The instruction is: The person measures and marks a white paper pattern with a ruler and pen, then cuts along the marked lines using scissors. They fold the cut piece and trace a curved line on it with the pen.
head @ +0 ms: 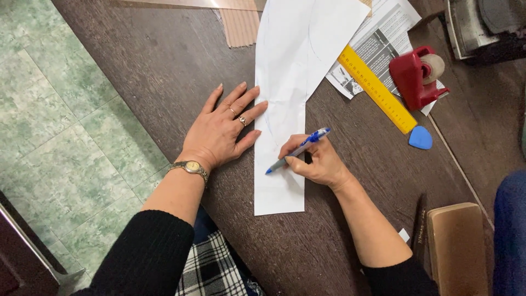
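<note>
The right hand (320, 164) has its fingers (296, 159) closed around a blue pen (298, 150), whose tip rests on a long white paper pattern piece (290, 71). The pen's long axis slants from the tip, toward the desk's near edge, up to the cap on the right. The left hand (222, 131) lies flat, fingers spread open (a ring on one), fingertips touching the paper's left edge. The paper runs lengthwise away from the near edge of the dark wooden desk (164, 66). Farther right lie a yellow ruler (375, 87), a red tape dispenser (416, 74) and blue tailor's chalk (421, 138).
</note>
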